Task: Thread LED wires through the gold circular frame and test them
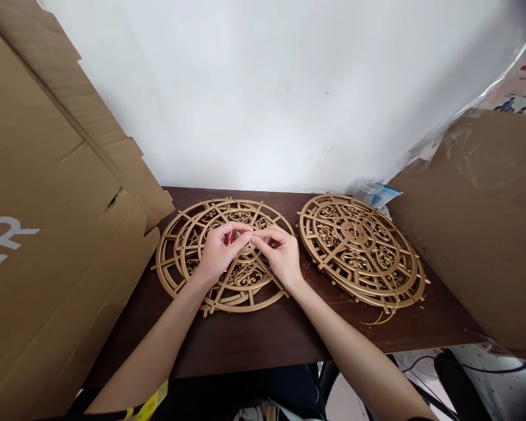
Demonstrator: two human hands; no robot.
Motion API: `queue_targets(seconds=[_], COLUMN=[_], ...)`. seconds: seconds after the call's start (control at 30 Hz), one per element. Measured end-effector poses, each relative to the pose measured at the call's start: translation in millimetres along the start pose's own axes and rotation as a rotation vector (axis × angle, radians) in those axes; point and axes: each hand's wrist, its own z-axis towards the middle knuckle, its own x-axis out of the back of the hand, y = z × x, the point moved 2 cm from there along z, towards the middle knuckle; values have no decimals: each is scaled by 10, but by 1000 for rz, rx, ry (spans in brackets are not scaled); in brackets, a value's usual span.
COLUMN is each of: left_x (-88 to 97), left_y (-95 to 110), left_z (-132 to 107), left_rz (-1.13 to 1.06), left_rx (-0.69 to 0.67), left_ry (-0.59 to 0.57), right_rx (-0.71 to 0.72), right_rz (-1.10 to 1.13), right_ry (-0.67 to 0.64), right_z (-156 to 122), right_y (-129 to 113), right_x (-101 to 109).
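My left hand (221,248) and my right hand (283,251) meet fingertip to fingertip above the left stack of round gold openwork panels (245,301). The left fingers are closed around a slim red object (230,237), mostly hidden by the hand, so its kind does not show. Thumb and forefinger of the right hand pinch at the same spot as the left fingertips. Whatever lies between them is too small to make out. Scrollwork and radial bars of the panels show below and around both hands.
A second stack of gold panels (363,251) lies to the right, with yellow strands (383,318) by its front edge. Behind it are a clear plastic cup (366,188) and a blue-white packet (384,196). Cardboard walls (70,234) flank the brown table (245,351).
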Motion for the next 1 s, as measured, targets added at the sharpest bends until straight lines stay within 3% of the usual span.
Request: queue_targets(seconds=[0.27, 0.6, 1.0], left_x=[-2, -21, -11], left_y=[-25, -23, -47], left_z=[9, 0, 5], left_rz=[-99, -85, -68], left_rx=[73, 49, 9], left_ry=[46, 94, 67], right_rx=[-11, -7, -368], right_rz=[-16, -59, 420], right_ry=[-22, -66, -87], right_z=[-7, -9, -7], right_y=[-18, 22, 48], right_x=[-10, -13, -84])
